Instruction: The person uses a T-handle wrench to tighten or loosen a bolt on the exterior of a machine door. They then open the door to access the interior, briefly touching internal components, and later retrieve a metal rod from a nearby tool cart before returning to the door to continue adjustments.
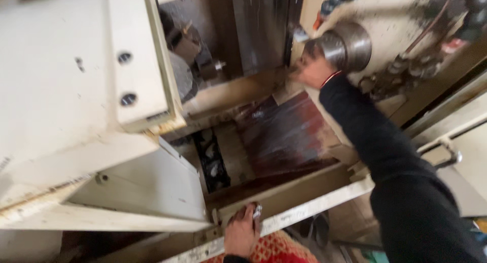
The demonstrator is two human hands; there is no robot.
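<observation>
- Two hands of yours are in view, well apart, both on a cream-painted machine (61, 90) that fills the frame.
- Your left hand (242, 231) sits at about 6 o'clock in the picture. Its fingers are bent over the front rail (309, 204) of the machine's tray, knuckles up, gripping the rail's top edge. A small shiny metal piece (257, 210) shows at the fingertips; you cannot tell from the blur whether the hand holds it or merely touches it.
- Your right hand (310, 67) is stretched out to about 1 o'clock, at the end of a long black sleeve (375, 136) with a thin red band at the wrist. The hand is blurred; it lies against the round steel chuck (347, 45), on its 9 o'clock side, fingers partly curled. Whether it is closed on the chuck or just pressed to it cannot be told.
- The chuck stands on the machine's pale headstock face, at the 2 o'clock corner of the view, with a string of dark beaded coolant hose (406, 70) just beside it toward 3 o'clock.
- Between your two hands lies the sloping dark red, wet-looking chip pan (284, 136), and at its 9 o'clock edge a narrow dark slot (213, 161) with bits of metal in it.
- A red patterned cloth (276, 250) shows under your left wrist.
</observation>
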